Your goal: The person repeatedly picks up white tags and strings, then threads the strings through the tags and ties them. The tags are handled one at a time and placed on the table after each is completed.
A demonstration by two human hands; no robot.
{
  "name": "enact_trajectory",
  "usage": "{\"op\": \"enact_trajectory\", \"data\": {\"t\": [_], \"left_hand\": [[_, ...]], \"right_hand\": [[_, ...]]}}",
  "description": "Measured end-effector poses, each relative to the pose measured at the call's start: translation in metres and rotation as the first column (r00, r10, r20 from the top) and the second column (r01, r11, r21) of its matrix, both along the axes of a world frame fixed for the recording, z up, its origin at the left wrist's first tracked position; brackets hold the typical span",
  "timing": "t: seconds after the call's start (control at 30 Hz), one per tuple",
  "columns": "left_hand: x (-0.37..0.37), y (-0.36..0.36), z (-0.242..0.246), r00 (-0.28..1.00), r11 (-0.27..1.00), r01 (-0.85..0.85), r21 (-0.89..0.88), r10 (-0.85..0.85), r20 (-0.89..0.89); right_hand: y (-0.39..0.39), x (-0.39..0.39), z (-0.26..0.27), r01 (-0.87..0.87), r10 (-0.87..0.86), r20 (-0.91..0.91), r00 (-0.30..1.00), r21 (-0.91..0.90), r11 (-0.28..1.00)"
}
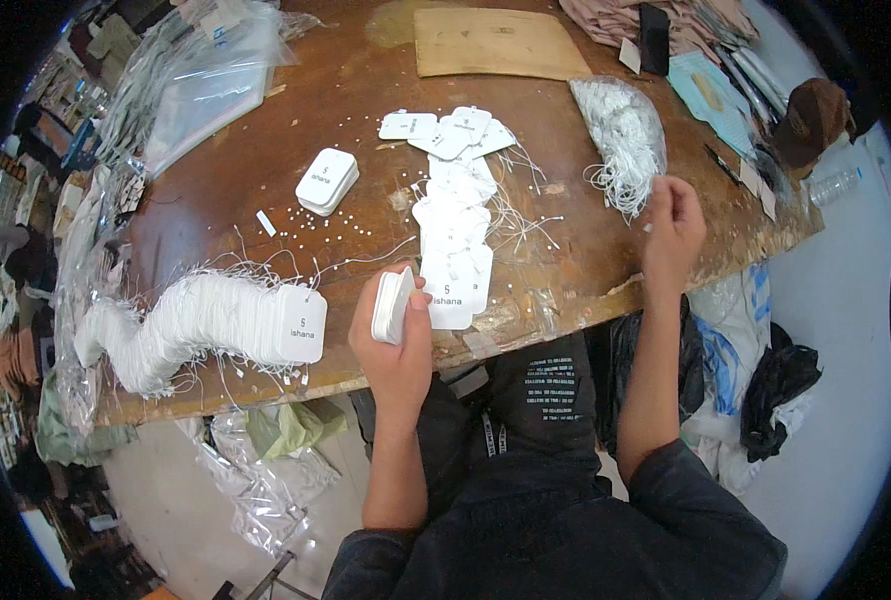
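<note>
My left hand [403,367], at the table's front edge, grips a small stack of white card hang tags [388,309] on its side. To the right, my right hand [672,232] has its fingertips pinched beside a clear bag of white tag strings [619,135]; loops spill from its mouth. A small white bit, seemingly a string end, shows at those fingers. Overlapping hang tags with strings [453,225] lie in a column beyond my left hand. Left of it is a long fanned row of strung tags [213,319]. A neat stack of tags [327,180] sits farther back.
Tiny white discs [325,223] are scattered over the worn wooden table [265,150]. A brown cardboard sheet [502,43] lies at the back, clear plastic bags [213,97] at the back left. On the right are a pen [723,165], a brown cap [813,120] and a plastic bottle [835,186].
</note>
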State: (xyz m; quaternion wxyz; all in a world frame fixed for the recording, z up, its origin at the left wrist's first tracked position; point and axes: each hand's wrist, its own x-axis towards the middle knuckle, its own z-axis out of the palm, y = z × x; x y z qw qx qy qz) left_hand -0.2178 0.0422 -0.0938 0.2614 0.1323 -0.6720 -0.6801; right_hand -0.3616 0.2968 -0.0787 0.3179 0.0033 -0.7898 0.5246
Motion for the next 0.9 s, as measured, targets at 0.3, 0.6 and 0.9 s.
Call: {"op": "enact_trajectory", "data": {"t": [0.3,0.6,0.9], "left_hand": [[0.0,0.002,-0.001,1.0,1.0,0.005,0.007,-0.005,-0.01],[0.005,0.006,0.01,0.942,0.942,0.334,-0.034,-0.335,-0.012],[0.011,0.007,0.009,0.854,0.851,0.511,0.12,-0.518,0.043]], "right_hand": [[-0.041,0.04,-0.001,-0.486,0.497,0.151,0.855,-0.107,0.868],[-0.096,0.087,0.001,-0.743,0.763,0.077,0.641,-0.184,0.643],[-0.085,0.059,0.025,-0.462,0.664,-0.225,0.713,-0.863,0.203]]}}
